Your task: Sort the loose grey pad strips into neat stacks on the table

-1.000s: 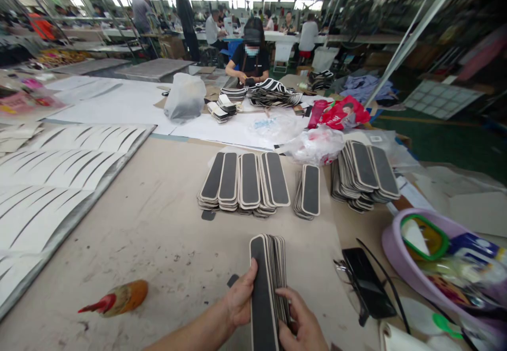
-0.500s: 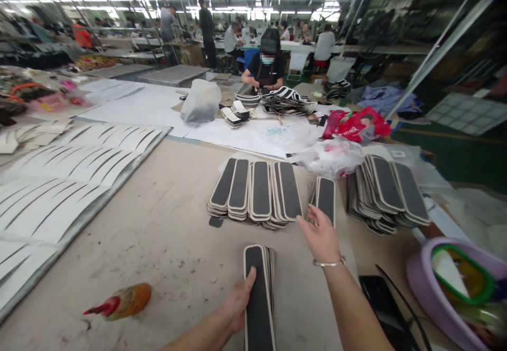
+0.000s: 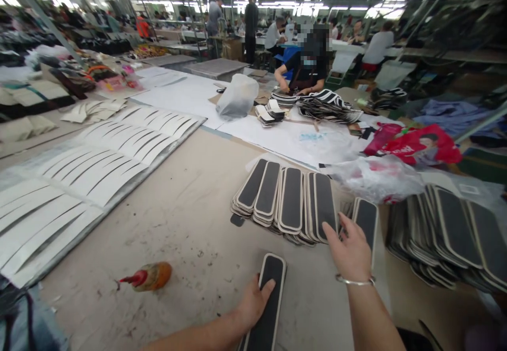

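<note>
My left hand (image 3: 254,302) is closed on a long dark panel (image 3: 270,298) with rounded corners and a pale border, thumb on its top face; whether others lie under it I cannot tell. My right hand (image 3: 350,247), a bangle on its wrist, is open with fingers apart. It hovers between a row of stacked matching panels (image 3: 291,200) and a smaller stack (image 3: 366,219) to its right, partly covering that stack. Whether its fingertips touch a panel is unclear.
A bottle with a red nozzle (image 3: 152,277) lies on the table at left. White slit sheets (image 3: 101,155) cover the left side. More stacked panels (image 3: 455,229) stand at right, behind them a clear plastic bag (image 3: 376,176). A co-worker (image 3: 307,65) sits across the table.
The view has swung right-to-left, so things sit further right or shift in frame. My left hand still grips the panel, now tilted. My right hand stays near the small stack, fingers more spread.
</note>
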Tool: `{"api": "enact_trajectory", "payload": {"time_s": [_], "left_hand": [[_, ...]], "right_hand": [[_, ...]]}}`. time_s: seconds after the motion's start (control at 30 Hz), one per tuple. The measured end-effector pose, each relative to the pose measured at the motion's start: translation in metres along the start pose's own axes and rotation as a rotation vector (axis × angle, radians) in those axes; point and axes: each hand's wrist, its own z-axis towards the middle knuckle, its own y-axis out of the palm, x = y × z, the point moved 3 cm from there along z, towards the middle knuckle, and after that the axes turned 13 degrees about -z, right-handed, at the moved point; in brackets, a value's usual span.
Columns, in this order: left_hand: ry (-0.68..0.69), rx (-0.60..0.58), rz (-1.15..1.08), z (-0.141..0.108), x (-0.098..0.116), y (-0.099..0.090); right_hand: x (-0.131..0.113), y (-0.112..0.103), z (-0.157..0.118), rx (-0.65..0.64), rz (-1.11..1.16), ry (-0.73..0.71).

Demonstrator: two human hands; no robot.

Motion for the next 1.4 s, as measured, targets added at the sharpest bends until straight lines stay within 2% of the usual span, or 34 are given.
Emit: {"api": "enact_trajectory", "payload": {"time_s": [0.1, 0.13, 0.17, 0.27, 0.33, 0.37, 0.43, 0.53, 0.6, 0.63, 0.7, 0.77, 0.87, 0.93, 1.07, 1.2, 1.4], "left_hand": [[0.156, 0.042, 0.325, 0.004, 0.01, -0.012], [0.17, 0.045, 0.401, 0.004, 0.013, -0.014], [0.18, 0.046, 0.453, 0.004, 0.016, -0.015], [0.196, 0.04, 0.507, 0.0, 0.019, -0.013], [0.214, 0.045, 0.511, -0.004, 0.018, -0.01], [0.232, 0.052, 0.518, -0.006, 0.018, -0.009], [0.303, 0.071, 0.532, -0.012, 0.024, -0.009], [0.476, 0.04, 0.615, -0.02, 0.056, -0.01], [0.591, -0.039, 0.741, -0.021, 0.096, -0.007], [0.65, -0.027, 0.807, -0.018, 0.122, -0.005], [0.729, 0.156, 0.946, -0.004, 0.177, -0.004], [0.688, 0.35, 1.225, 0.018, 0.225, 0.001], [0.594, 0.377, 1.343, 0.056, 0.27, 0.012], [0.528, 0.345, 1.394, 0.075, 0.28, 0.019], [0.442, 0.316, 1.485, 0.094, 0.281, 0.026], [0.405, 0.345, 1.523, 0.096, 0.28, 0.03], [0.403, 0.367, 1.531, 0.093, 0.277, 0.034]], "right_hand": [[-0.008, -0.004, -0.042, 0.091, 0.181, 0.018], [-0.006, -0.001, -0.062, 0.081, 0.224, 0.039], [-0.003, 0.005, -0.083, 0.034, 0.257, 0.066], [0.013, 0.04, -0.155, -0.248, 0.265, 0.147], [0.028, 0.068, -0.201, -0.4, 0.275, 0.286], [0.034, 0.08, -0.221, -0.468, 0.284, 0.362], [0.039, 0.096, -0.246, -0.561, 0.314, 0.394], [0.036, 0.098, -0.253, -0.512, 0.285, 0.338], [0.033, 0.093, -0.249, -0.476, 0.263, 0.308], [0.032, 0.091, -0.247, -0.477, 0.27, 0.298], [0.032, 0.089, -0.246, -0.49, 0.303, 0.296], [0.035, 0.091, -0.248, -0.5, 0.335, 0.309], [0.039, 0.094, -0.252, -0.533, 0.356, 0.31], [0.039, 0.096, -0.254, -0.557, 0.349, 0.286], [0.035, 0.093, -0.253, -0.556, 0.306, 0.226], [0.033, 0.091, -0.249, -0.526, 0.289, 0.197], [0.034, 0.096, -0.251, -0.566, 0.251, 0.193]]}}
